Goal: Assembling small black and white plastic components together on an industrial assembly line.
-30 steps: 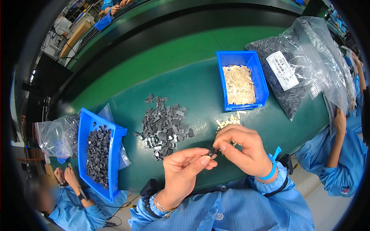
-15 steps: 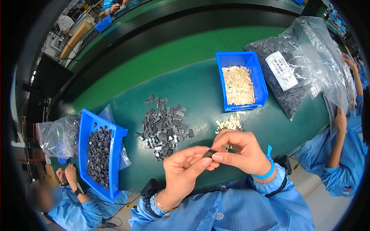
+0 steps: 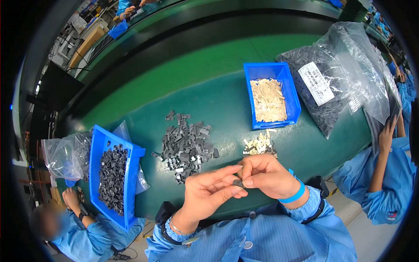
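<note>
Looks like smooth plastic in the left blue bin (image 3: 132,183), matt plastic in the piled dark pieces (image 3: 188,142), glossy film in the large bag (image 3: 366,87), paper in its label (image 3: 315,83).

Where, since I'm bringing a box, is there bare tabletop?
Between the dark pile and the right blue bin; also right of the loose pale pieces, short of the large bag. Crowded: around the left blue bin and by the right hand.
</note>
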Demonstrator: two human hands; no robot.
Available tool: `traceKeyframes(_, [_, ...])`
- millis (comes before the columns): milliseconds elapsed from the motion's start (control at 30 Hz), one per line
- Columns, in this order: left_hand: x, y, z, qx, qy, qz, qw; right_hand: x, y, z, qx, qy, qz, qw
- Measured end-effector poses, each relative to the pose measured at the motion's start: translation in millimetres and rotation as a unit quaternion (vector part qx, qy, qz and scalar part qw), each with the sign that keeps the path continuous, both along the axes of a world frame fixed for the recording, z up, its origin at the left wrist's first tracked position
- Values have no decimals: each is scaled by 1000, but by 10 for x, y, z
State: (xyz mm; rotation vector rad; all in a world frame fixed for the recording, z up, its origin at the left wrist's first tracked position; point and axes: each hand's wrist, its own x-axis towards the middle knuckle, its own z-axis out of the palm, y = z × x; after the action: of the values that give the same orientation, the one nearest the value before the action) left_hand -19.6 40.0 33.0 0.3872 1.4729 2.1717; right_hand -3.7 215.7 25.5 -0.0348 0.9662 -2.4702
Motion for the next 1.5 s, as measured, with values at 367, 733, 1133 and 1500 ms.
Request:
traceKeyframes(367, [25,93,122,-91,121,26,988,37,23,83,54,39,-39,997])
traceKeyframes(733, [101,141,8,179,-357,-18,917,74,-55,-169,317,337,-279,841])
traceKeyframes(1133, [176,-485,98,49,-100,218,970,-75,378,-142,552,478,-220,648])
traceKeyframes(1500, [-197,-2365,257,-541,257,476,644,-21,795,-290,739,354,-169,548])
